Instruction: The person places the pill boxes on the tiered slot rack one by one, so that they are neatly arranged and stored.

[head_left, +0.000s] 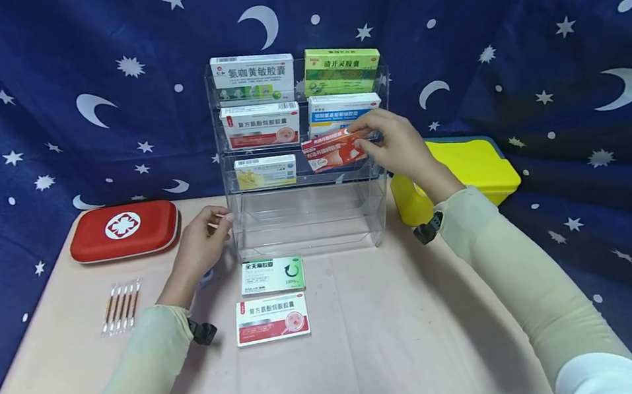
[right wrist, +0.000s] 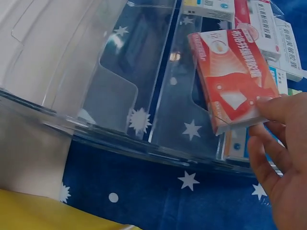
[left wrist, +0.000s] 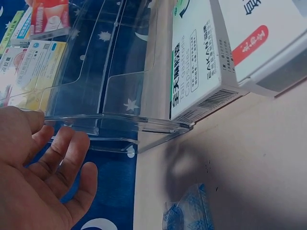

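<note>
In the head view, my right hand [head_left: 395, 143] pinches a red medicine box [head_left: 328, 152] by its right end, thumb in front. The box hangs slightly tilted before the right side of a clear tiered rack [head_left: 308, 228]. The right wrist view shows its red and white face [right wrist: 232, 79] close over the rack. My left hand [head_left: 202, 242] is at the rack's left side, thumb and fingertips right at the edge, fingers loosely bent. Beside the red box stands a yellow and white box [head_left: 266, 173]; above it is a blue and white box [head_left: 343, 110].
Upper tiers hold a red-and-white box [head_left: 261, 127], a white box [head_left: 254, 82] and a green box [head_left: 341, 72]. Before the rack lie a green-and-white box [head_left: 272, 277] and another red-and-white box [head_left: 272, 316]. A red first-aid case [head_left: 81, 238], several swabs [head_left: 121, 307] and a yellow container [head_left: 477, 169] flank it.
</note>
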### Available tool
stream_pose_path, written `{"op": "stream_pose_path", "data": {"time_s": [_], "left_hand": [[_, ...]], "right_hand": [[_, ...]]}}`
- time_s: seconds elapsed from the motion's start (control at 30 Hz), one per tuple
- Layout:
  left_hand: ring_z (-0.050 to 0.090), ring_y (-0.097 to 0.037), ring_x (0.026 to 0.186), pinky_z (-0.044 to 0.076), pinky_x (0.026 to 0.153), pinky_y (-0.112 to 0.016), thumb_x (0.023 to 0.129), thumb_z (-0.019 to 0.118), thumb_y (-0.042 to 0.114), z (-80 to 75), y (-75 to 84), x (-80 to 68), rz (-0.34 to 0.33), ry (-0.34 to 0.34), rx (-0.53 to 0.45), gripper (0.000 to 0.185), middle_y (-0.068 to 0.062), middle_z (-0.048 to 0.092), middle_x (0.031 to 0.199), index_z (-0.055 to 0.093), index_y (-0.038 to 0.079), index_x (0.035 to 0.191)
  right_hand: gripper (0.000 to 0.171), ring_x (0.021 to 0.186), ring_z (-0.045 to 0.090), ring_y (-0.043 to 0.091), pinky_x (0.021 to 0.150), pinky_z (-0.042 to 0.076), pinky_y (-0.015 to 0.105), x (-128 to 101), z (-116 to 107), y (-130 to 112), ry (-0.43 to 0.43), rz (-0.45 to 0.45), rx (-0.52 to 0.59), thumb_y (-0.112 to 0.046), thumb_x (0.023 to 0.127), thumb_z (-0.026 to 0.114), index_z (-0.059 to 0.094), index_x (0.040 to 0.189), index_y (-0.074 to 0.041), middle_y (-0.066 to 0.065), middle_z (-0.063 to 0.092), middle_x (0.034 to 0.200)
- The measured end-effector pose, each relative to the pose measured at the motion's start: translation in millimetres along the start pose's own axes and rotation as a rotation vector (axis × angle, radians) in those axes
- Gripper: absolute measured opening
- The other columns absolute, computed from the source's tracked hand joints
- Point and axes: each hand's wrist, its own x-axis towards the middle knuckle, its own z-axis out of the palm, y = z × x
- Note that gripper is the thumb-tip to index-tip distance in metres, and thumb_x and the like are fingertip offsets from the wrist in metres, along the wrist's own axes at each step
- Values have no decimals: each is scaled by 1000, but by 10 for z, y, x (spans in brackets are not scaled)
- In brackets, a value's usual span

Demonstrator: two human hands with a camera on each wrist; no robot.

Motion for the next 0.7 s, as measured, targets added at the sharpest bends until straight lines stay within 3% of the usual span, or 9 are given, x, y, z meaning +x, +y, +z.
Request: {"op": "stream_pose_path", "data": {"time_s": [0.37, 0.7], "left_hand": [[68, -25, 87, 50, 75, -41, 105, 55, 44, 4, -13, 1, -2, 3, 3, 41, -9, 64, 108, 59, 11, 129], [68, -25, 87, 51, 74, -41, 104, 55, 45, 23, -18, -4, -3, 7, 5, 42, -10, 64, 109, 59, 11, 129]], "right_hand": [[22, 108, 61, 15, 94, 51, 38, -41, 25, -1, -50, 91, -62, -17, 98, 70, 72, 120, -20, -6, 64, 122], [22, 102, 58, 16, 88, 52, 37, -102, 29, 44, -12, 92, -75, -21, 98, 70, 72, 120, -21, -6, 61, 122]]}}
